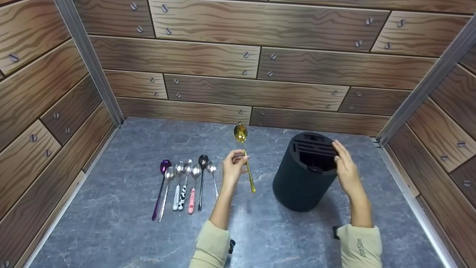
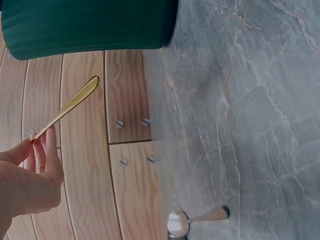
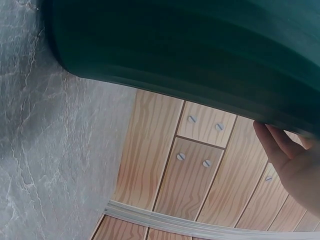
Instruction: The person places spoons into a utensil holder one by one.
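Note:
My left hand [image 1: 235,167] pinches a gold spoon [image 1: 250,173] by its handle, bowl toward the back wall and handle end toward me. The left wrist view shows the gold handle [image 2: 75,105] jutting past the fingertips, toward the dark green holder. That round holder [image 1: 301,186] stands upright on the right, with a black slotted top and a large opening. Against the right side of its rim rests my right hand [image 1: 347,169], fingers extended. In the right wrist view those fingers [image 3: 272,142] touch the holder's outer wall [image 3: 175,60].
Left of my left arm, several spoons lie in a row: a purple spoon [image 1: 158,197], silver ones, a pink-handled spoon [image 1: 192,201], a cow-patterned handle [image 1: 182,197] and a black spoon [image 1: 201,186]. Wood-patterned walls [image 1: 208,59] enclose the grey marbled table [image 1: 122,238] on three sides.

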Tool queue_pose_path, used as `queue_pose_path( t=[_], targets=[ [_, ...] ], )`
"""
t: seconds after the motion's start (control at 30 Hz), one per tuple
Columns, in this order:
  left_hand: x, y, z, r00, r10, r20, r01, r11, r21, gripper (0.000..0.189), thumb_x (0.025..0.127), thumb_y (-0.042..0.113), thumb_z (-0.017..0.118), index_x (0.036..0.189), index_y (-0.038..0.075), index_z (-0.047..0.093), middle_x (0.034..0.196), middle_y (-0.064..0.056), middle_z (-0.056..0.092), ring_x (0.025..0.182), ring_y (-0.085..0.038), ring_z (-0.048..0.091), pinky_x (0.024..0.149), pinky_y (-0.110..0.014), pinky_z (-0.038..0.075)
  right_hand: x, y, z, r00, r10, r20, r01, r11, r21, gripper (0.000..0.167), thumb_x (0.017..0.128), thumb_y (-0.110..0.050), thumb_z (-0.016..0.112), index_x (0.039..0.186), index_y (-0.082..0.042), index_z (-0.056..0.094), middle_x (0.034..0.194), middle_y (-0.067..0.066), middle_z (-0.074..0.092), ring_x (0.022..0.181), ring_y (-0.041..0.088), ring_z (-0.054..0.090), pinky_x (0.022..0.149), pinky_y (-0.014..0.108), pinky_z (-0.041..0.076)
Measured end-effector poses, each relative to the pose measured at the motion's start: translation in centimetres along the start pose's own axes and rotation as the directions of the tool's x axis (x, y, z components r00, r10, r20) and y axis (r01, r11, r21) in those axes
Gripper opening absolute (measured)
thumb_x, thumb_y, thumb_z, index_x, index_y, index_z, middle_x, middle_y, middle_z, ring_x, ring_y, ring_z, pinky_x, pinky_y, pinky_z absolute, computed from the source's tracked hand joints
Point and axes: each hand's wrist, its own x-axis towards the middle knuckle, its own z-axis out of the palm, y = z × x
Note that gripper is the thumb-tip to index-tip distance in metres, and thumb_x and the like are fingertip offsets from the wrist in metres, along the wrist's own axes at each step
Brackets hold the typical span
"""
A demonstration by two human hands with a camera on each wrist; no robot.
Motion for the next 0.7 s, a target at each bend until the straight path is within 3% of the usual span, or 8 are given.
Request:
queue_pose_path(
  t=[0.23, 0.43, 0.7],
  targets=[
    [-0.1, 0.7, 0.5, 1.000, -0.004, 0.016, 0.004, 1.000, -0.011, 0.018, 0.084, -0.002, 0.063, 0.100, -0.006, 0.058, 0.084, -0.010, 0.064, 0.069, -0.016, 0.060, 0.061, -0.037, 0.054, 0.0, 0.0, 0.0, 1.000, -0.003, -0.001, 0.003, 1.000, 0.006, 0.041, 0.096, -0.006, 0.033, 0.136, 0.004, 0.039, 0.144, 0.015, 0.031, 0.132, 0.030, 0.022, 0.106, 0.035, 0.015],
    [-0.4, 1.6, 0.9, 0.999, 0.042, 0.034, -0.042, 0.999, 0.001, 0.019, 0.084, 0.000, 0.064, 0.101, -0.006, 0.059, 0.088, -0.012, 0.065, 0.074, -0.023, 0.061, 0.063, -0.040, 0.054, -0.1, 0.0, 0.0, 1.000, 0.009, 0.015, -0.009, 1.000, 0.002, 0.041, 0.098, -0.009, 0.031, 0.137, 0.002, 0.037, 0.145, 0.012, 0.029, 0.133, 0.028, 0.020, 0.107, 0.043, 0.015],
    [-1.0, 3.2, 1.9, 0.994, 0.096, 0.051, -0.097, 0.995, 0.008, 0.018, 0.083, -0.001, 0.064, 0.099, -0.005, 0.060, 0.089, -0.012, 0.064, 0.074, -0.017, 0.060, 0.065, -0.035, 0.054, 0.0, 0.0, 0.0, 1.000, 0.000, 0.004, 0.000, 1.000, -0.008, 0.041, 0.097, -0.007, 0.032, 0.136, 0.003, 0.038, 0.144, 0.013, 0.030, 0.132, 0.030, 0.022, 0.106, 0.036, 0.016]
  ],
)
